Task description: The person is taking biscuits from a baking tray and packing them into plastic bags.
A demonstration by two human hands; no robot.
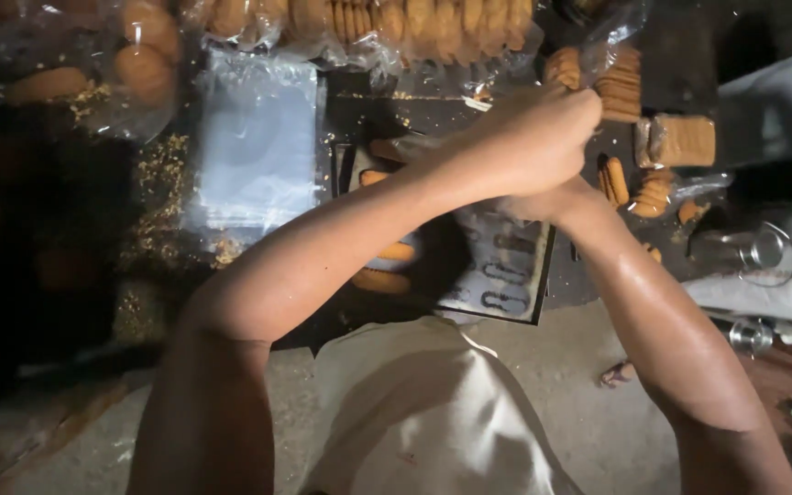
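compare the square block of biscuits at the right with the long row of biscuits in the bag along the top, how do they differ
The square block of biscuits is short and compact; the long row of biscuits stretches far across the top. The block's biscuits look square, the row's rounded. Both are golden-brown biscuits stacked face to face in clear plastic.

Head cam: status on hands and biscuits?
Left hand fisted over right hand, grip hidden. Biscuit stacks just beyond. Clear bags left, steel cup right.
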